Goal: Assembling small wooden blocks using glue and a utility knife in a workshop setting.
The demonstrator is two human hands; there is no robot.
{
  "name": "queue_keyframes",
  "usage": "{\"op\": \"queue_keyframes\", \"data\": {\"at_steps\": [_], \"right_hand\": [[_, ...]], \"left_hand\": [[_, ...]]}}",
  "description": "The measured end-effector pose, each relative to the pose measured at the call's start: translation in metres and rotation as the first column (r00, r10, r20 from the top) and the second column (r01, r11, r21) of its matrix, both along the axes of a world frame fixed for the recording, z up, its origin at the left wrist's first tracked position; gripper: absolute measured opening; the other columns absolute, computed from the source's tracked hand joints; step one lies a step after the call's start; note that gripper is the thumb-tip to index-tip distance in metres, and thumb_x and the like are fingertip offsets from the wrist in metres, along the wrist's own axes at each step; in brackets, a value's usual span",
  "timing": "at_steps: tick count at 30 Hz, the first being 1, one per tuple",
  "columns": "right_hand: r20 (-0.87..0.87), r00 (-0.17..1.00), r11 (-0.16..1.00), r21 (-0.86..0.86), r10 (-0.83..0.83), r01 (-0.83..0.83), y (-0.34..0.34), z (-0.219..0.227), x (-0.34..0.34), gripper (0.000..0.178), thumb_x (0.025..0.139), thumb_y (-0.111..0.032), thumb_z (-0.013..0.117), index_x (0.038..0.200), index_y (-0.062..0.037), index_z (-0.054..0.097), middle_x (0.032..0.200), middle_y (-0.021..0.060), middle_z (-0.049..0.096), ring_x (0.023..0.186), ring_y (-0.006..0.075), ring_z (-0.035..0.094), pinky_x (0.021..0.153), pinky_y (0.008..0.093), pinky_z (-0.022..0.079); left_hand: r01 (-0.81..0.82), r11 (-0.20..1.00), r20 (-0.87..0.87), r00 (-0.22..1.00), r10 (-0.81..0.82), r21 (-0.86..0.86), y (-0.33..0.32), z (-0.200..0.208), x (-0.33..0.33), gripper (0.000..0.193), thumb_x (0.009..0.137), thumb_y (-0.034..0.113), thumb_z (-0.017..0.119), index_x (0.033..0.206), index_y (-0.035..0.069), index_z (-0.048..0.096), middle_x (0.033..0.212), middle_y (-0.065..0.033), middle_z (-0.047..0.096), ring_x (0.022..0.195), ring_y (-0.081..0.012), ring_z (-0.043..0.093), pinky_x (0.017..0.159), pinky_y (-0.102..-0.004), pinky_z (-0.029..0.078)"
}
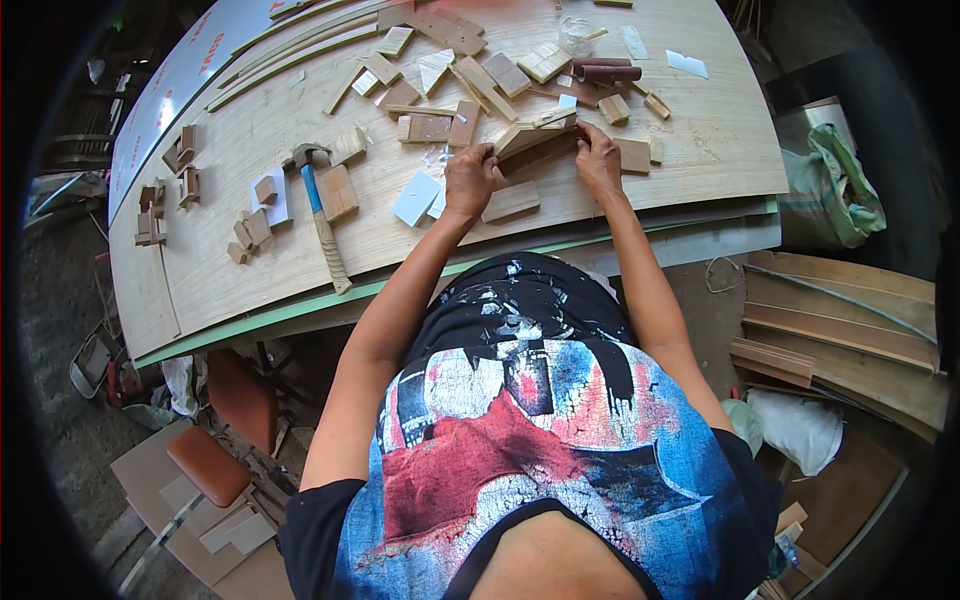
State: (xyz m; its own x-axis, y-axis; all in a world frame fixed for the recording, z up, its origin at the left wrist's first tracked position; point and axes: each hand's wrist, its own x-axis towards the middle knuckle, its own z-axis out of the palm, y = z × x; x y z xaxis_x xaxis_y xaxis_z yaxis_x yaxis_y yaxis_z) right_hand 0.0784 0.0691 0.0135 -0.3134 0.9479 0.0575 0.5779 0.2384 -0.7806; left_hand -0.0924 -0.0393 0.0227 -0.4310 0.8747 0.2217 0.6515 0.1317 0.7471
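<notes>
Between my two hands, a small wooden piece with a pale strip along its top (536, 137) is held near the front edge of the workbench (690, 165). My left hand (470, 180) pinches its left end, and my right hand (598, 160) grips its right end. Their fingertips partly hide both ends. A flat wooden block (511, 202) lies just below the held piece. White square cards (416, 198) rest beside my left wrist. Close to my right hand is another brown block (632, 156).
A claw hammer (322, 220) with a blue and tan handle lies at left, near small wooden assemblies (188, 185). Several offcuts (430, 127) are scattered beyond my hands. Long strips (300, 62) lie at the far left. A clear jar (577, 36) stands at the back.
</notes>
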Motion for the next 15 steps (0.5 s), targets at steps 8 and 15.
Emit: {"op": "queue_keyframes", "data": {"at_steps": [8, 15], "right_hand": [[0.013, 1.0, 0.999, 0.025, -0.024, 0.024, 0.001, -0.003, -0.001, 0.033, 0.073, -0.002, 0.048, 0.105, -0.0062, 0.055, 0.101, 0.0165, 0.057, 0.093, 0.0313, 0.054, 0.082, 0.0346, 0.042], [0.019, 0.998, 0.996, -0.065, -0.065, 0.066, 0.001, -0.001, -0.001, 0.032, 0.074, -0.004, 0.048, 0.105, -0.0082, 0.056, 0.096, 0.0171, 0.059, 0.088, 0.0326, 0.056, 0.08, 0.0352, 0.043]], "left_hand": [[0.007, 0.988, 0.271, 0.962, 0.035, -0.154, 0.002, -0.005, -0.01, 0.02, 0.073, 0.003, 0.054, 0.091, 0.001, 0.062, 0.077, -0.0173, 0.061, 0.069, -0.0255, 0.061, 0.064, -0.0307, 0.047], [0.013, 0.986, 0.282, 0.959, 0.035, -0.166, 0.001, -0.004, -0.007, 0.022, 0.07, 0.003, 0.058, 0.092, 0.001, 0.062, 0.077, -0.0156, 0.062, 0.071, -0.0222, 0.062, 0.066, -0.0281, 0.047]]}}
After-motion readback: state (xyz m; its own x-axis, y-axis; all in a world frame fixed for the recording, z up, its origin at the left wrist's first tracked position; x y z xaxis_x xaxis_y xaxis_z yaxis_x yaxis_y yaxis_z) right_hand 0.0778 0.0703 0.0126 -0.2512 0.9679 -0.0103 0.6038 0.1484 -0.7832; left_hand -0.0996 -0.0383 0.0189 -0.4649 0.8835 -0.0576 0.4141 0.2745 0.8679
